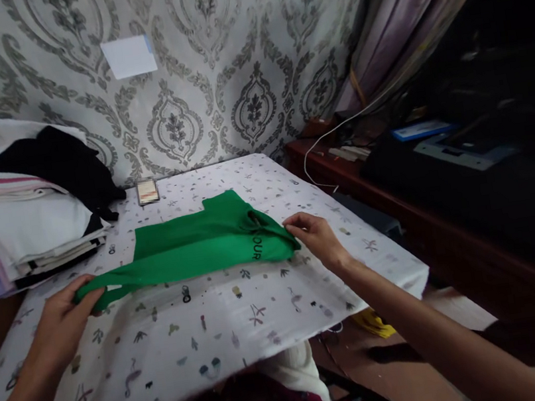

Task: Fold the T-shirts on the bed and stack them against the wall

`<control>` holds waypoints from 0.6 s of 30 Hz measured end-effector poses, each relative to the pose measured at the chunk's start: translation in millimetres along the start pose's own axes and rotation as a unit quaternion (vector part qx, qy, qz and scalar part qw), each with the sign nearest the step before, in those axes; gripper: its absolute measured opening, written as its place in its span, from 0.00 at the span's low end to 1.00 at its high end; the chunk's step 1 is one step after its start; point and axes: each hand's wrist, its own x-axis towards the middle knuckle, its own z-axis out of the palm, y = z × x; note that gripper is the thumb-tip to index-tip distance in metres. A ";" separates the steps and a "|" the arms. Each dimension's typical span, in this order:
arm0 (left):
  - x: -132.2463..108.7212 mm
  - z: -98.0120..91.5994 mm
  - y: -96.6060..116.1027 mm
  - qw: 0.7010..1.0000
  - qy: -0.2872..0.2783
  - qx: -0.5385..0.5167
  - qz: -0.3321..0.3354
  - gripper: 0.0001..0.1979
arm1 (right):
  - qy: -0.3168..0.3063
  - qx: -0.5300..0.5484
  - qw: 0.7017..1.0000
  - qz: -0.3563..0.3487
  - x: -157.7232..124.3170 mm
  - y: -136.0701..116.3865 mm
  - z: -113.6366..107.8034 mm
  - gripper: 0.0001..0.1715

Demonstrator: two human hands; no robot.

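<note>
Green garment [188,246], partly folded, lying on a patterned white cloth [233,340] that covers the table; dark lettering shows near the garment's right end, beside the neckline. Left hand [62,321] grasps the garment's left end between thumb and fingers; right hand [319,239] pinches its right corner between thumb and fingertips. At far left, a stack of folded clothes [44,224] bears a black garment [59,168] draped over its top; a small framed card [147,191] sits near the wall [253,105], just beyond the stack.
</note>
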 end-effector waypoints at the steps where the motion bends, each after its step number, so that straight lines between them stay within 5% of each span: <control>1: 4.0 4.2 -1.8 1.000 -0.012 -0.022 -0.015 0.20 | 0.009 -0.030 1.000 0.000 -1.3 4.2 2.9 0.18; 6: 13.4 20.8 -10.4 0.989 -0.013 -0.129 -0.071 0.23 | 0.056 -0.226 0.972 -0.019 -41.2 14.7 14.3 0.27; 11: 11.4 19.7 -1.7 0.976 0.013 -0.199 -0.085 0.24 | 0.046 -0.343 0.938 -0.012 -83.2 10.9 16.0 0.24; 15: 12.3 21.9 4.2 0.968 0.009 -0.231 -0.101 0.24 | -0.003 -0.311 0.950 -0.020 -78.9 3.8 29.3 0.15; 18: 14.9 24.7 7.3 0.962 0.013 -0.252 -0.104 0.24 | -0.036 -0.162 0.986 0.012 -62.5 -5.9 39.2 0.13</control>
